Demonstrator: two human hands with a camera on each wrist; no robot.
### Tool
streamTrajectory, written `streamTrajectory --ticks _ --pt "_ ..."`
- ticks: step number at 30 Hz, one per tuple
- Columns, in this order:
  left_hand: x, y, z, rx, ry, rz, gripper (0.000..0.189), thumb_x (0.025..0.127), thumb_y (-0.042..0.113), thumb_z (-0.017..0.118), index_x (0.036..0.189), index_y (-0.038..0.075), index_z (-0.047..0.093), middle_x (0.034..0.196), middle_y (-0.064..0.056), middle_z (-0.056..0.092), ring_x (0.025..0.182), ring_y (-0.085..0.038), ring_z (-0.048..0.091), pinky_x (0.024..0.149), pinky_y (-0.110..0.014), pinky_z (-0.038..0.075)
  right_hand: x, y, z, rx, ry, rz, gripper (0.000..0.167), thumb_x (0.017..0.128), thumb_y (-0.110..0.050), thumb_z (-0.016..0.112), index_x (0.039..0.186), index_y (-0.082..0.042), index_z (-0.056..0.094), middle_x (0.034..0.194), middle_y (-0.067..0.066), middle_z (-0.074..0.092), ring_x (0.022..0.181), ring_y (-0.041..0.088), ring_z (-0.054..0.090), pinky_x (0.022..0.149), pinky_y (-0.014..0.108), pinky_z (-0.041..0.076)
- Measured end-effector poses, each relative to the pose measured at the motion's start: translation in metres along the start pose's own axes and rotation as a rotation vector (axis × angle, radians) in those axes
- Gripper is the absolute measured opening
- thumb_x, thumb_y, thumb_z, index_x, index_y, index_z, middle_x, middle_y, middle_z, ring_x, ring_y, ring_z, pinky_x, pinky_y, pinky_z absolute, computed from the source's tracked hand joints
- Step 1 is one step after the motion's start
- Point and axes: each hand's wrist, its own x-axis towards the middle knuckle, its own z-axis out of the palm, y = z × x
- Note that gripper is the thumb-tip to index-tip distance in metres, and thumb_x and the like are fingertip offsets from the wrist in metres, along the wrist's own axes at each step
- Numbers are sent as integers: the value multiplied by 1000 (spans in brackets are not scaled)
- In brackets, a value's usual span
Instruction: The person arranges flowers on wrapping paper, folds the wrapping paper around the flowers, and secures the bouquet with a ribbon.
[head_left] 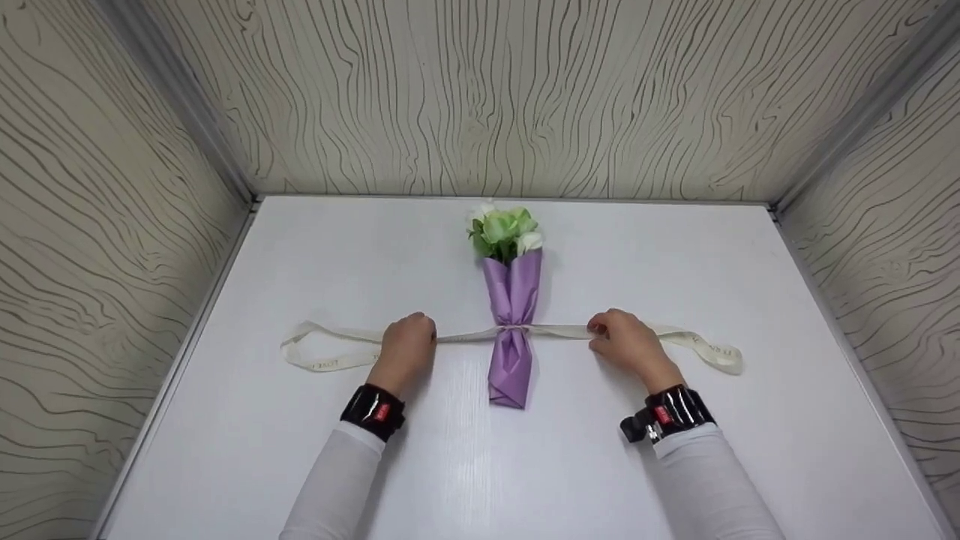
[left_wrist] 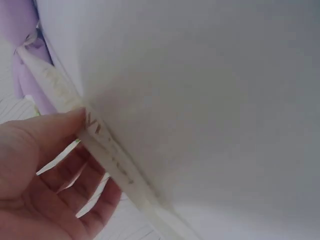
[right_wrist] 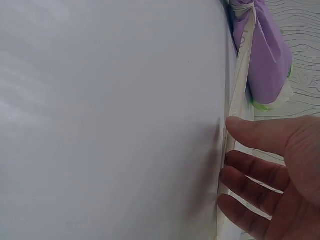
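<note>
A bouquet lies at the middle of the table, its white and green flowers (head_left: 501,229) toward the back and its purple wrapping paper (head_left: 514,367) gathered at a narrow waist. Around that waist a cream ribbon (head_left: 559,331) with printed letters is tied, one tail running to each side. My left hand (head_left: 407,345) pinches the left tail; in the left wrist view the thumb presses on the ribbon (left_wrist: 105,142) with fingers behind it. On the other side my right hand (head_left: 628,343) has thumb and fingers spread apart, fingertips right at the right tail.
The left tail's end loops back on the white table (head_left: 465,465), and the right tail's end curls beyond the right hand. Wood-grain patterned panels (head_left: 480,97) enclose the table at the back and both sides. Black bands (head_left: 373,411) sit on both wrists.
</note>
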Motion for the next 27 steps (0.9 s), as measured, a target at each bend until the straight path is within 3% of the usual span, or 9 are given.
streamTrajectory --ticks 4,8,11,16,19,23,27 --pt "-3 -7 -12 -100 -103 -48 14 76 3 57 66 10 65 65 1 56 58 -14 53 51 -29 43 0 -1 0 1 -7 9 22 75 -14 67 97 -9 65 87 4 57 82 21 54 71 39 43" --pt "-3 -18 -25 -332 -234 -65 7 79 14 64 74 11 68 70 4 60 62 -11 54 57 -27 45 1 -1 -1 7 -6 11 22 76 -15 67 97 -9 65 87 3 56 82 20 53 72 39 43" --pt "-1 -24 -35 -516 -283 -9 8 77 19 68 76 11 68 74 4 60 68 -12 54 62 -29 45 0 0 -1 12 -6 -1 23 76 -15 67 97 -8 65 87 4 56 82 21 54 72 40 43" --pt "4 -21 -41 -780 -298 134 11 76 23 70 79 12 68 87 1 62 84 -13 55 73 -30 46 1 2 0 5 -3 -8 23 76 -17 67 96 -8 65 87 5 56 82 22 54 73 40 43" --pt "8 -15 -40 -948 -319 200 14 78 17 69 84 5 69 99 -10 62 95 -20 54 80 -33 44 1 3 1 9 -6 -5 23 76 -18 67 96 -8 65 87 5 56 82 22 54 73 40 43" --pt "15 -4 -37 -1148 -350 203 17 79 8 66 90 -4 67 114 -20 54 108 -30 48 88 -37 41 2 4 2 30 -17 10 23 77 -18 67 97 -8 65 87 5 56 83 22 54 74 40 43" --pt "23 8 -34 -1247 -333 182 17 79 13 66 91 1 69 119 -10 55 114 -23 46 90 -33 40 2 4 2 47 -20 17 23 78 -18 66 98 -8 65 89 5 56 84 22 54 76 40 43"
